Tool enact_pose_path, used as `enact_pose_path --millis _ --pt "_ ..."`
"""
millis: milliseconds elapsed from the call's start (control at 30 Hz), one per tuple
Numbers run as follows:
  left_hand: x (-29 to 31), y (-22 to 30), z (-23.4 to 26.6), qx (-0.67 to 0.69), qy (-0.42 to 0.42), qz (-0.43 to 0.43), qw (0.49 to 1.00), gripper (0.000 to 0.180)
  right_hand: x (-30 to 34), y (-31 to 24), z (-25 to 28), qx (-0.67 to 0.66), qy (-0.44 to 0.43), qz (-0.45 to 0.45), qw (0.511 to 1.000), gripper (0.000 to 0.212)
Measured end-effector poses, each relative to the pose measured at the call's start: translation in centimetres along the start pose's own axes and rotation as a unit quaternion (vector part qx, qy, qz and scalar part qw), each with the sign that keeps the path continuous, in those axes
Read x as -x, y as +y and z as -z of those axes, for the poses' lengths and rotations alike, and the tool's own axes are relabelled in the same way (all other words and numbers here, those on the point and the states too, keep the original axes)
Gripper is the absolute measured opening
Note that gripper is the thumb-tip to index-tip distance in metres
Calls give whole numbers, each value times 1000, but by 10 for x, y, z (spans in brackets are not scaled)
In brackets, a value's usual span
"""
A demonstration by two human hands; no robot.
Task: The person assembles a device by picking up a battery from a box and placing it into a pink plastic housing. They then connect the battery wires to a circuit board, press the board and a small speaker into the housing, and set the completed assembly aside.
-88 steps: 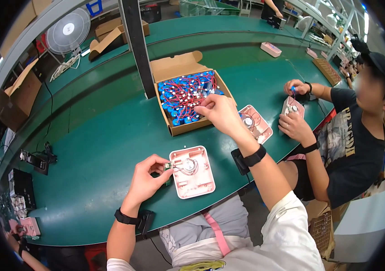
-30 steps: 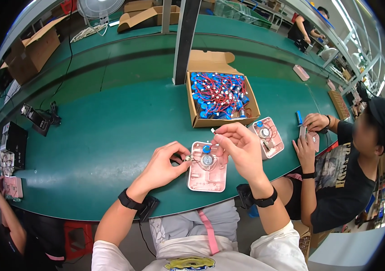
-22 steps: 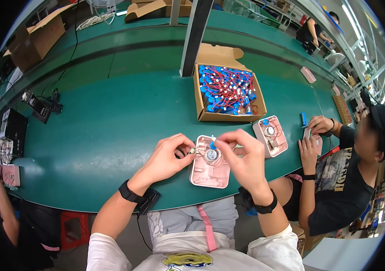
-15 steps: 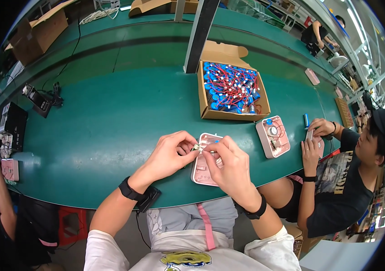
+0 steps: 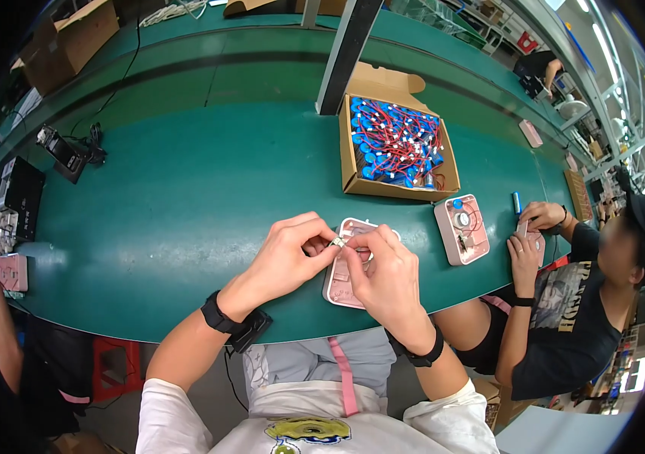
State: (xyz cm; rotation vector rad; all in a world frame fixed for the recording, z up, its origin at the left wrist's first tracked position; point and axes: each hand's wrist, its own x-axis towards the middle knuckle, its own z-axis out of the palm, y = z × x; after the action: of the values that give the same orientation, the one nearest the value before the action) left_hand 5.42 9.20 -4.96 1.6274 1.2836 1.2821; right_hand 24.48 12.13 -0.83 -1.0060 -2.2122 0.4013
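My left hand [image 5: 292,248] pinches a small green-and-white circuit board [image 5: 338,242] between thumb and forefinger. Against the board press the fingertips of my right hand [image 5: 387,271], also closed in a pinch; whatever small piece they hold is hidden. Both hands hover over the left and upper part of an open pink plastic housing [image 5: 340,293] with a white rim. It lies on the green table, inner side up, and my right hand covers much of its inside.
Beyond my hands stands a cardboard box [image 5: 400,191] full of blue cylindrical batteries [image 5: 383,140] with red leads. Another pink housing [image 5: 451,246] with parts inside sits at right, near a co-worker's hands [image 5: 530,234]. A black device [image 5: 65,155] stands far left; a dark post [image 5: 345,60] rises behind.
My fingertips have come closer together at the circuit board, which has turned slightly. The whole view has shifted a little. The pink housing still lies under my hands.
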Motion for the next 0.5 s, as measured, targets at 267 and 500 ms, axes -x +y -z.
enact_pose_path --millis 267,500 --pt "0 7 2 26 -2 25 999 17 3 0 3 -22 21 41 999 11" --pt "7 5 3 18 -8 12 1000 20 5 -2 21 -56 37 73 995 12"
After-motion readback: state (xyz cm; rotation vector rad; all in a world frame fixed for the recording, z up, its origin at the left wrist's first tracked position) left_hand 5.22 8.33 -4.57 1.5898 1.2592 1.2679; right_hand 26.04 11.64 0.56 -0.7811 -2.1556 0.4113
